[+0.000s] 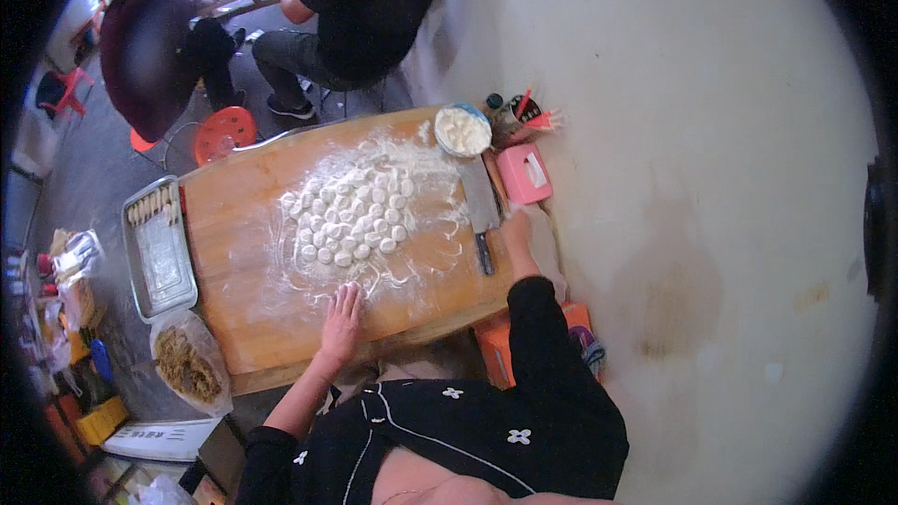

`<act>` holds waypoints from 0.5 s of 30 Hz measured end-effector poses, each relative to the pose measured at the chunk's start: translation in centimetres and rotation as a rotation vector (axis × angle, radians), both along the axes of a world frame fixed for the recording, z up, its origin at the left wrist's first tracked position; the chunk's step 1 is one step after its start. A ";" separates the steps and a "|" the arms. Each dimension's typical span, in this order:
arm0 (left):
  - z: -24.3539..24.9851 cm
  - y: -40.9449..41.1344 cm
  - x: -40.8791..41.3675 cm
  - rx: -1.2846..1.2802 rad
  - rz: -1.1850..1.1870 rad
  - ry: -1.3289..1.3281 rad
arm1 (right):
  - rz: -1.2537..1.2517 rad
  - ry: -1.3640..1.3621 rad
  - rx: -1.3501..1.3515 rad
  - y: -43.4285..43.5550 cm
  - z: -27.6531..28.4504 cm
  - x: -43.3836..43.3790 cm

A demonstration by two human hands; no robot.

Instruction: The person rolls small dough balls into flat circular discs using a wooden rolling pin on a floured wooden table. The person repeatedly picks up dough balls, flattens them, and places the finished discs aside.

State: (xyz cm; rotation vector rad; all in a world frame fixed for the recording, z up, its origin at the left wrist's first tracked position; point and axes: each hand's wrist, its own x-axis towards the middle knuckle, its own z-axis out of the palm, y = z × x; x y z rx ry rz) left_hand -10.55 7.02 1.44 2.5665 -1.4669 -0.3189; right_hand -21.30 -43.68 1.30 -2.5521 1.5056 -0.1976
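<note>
My left hand rests palm down on a wooden board, at the near side of a floury patch, with nothing in it. Beyond its fingertips lie several small floured dough pieces, close together. My right hand is at the board's right edge, beside a cleaver that lies flat with its black handle towards me. Just past that hand is a wooden rolling pin. The right fingers are too small and blurred to show whether they grip anything.
A bowl of flour, a pink tissue box and a chopstick holder stand at the far right, near the wall. At left are a metal tray with several dough pieces and a plastic bag of brownish food. Two people sit beyond.
</note>
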 end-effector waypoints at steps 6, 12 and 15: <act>2.4 0.1 0.2 -0.074 0.051 0.173 | -0.017 -0.129 -0.022 3.2 -1.2 -5.1; 1.7 -0.4 -0.5 -0.111 0.062 0.095 | -0.376 -0.781 0.720 0.1 -1.1 -1.9; 1.4 0.3 -0.4 -0.094 0.080 0.086 | -0.481 -0.687 0.671 0.9 0.4 0.0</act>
